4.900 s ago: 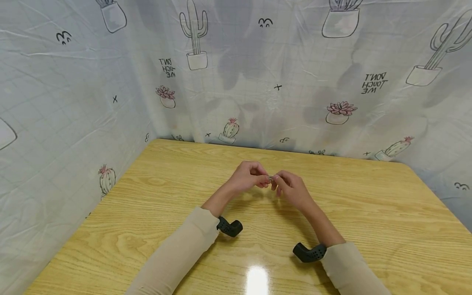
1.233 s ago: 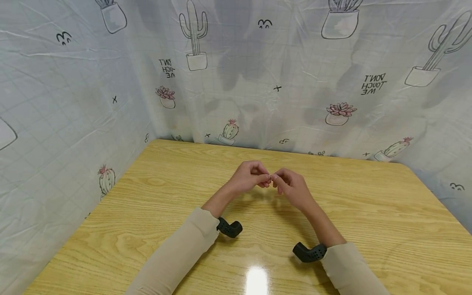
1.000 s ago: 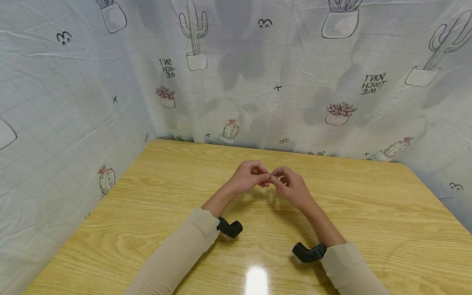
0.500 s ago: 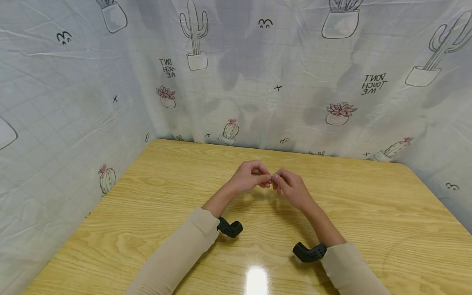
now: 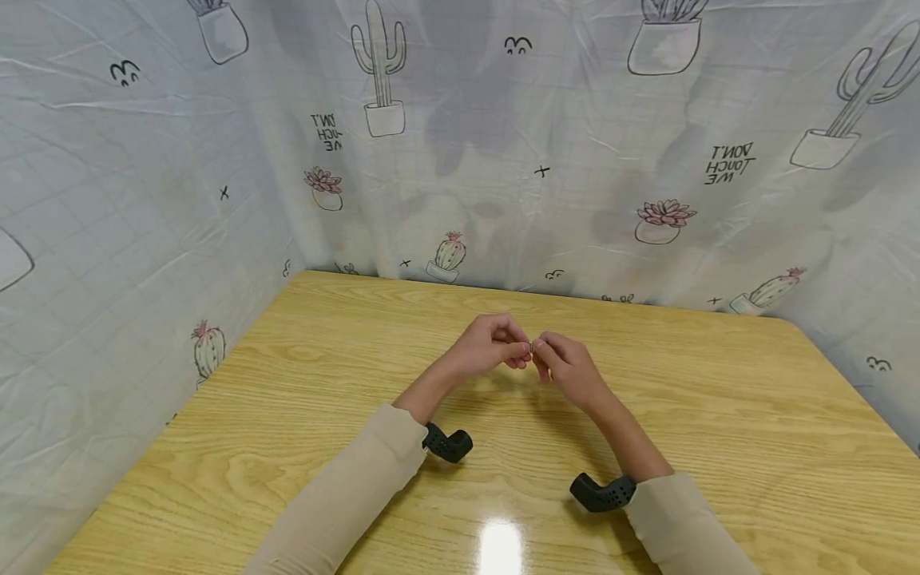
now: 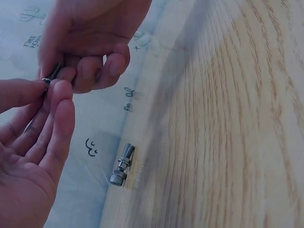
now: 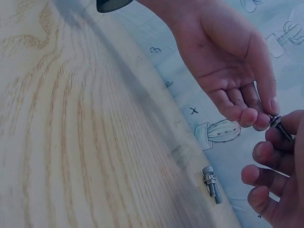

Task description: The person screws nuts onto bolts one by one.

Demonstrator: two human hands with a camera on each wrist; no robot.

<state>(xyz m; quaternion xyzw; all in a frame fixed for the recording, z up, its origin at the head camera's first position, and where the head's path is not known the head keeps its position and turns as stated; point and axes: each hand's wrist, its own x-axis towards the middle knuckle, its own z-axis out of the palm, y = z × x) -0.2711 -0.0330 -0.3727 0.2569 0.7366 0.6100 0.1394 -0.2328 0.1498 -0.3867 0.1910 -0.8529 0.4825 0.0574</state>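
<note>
Over the far half of the table, my left hand (image 5: 485, 349) and right hand (image 5: 568, 367) meet at the fingertips. Between them is a small dark metal bolt (image 7: 285, 133) with a ring-like nut or washer (image 7: 274, 121) near one end. My left thumb and index finger pinch that ringed end. The bolt's shank points toward my right hand, whose thumb and index finger pinch it; its other fingers curl loosely below. In the head view the fingers hide nearly all of the bolt.
A second bolt (image 6: 122, 165), with a nut and washers on it, lies on the wooden table (image 5: 345, 351) near its far edge; the hands cover it in the head view. A cactus-print curtain (image 5: 460, 160) hangs behind and left. Black camera mounts (image 5: 449, 444) sit on both wrists.
My right fingers lifted and spread about a second ago, showing a thin shank, then came back down around the bolt. My left hand has stayed nearly in place.
</note>
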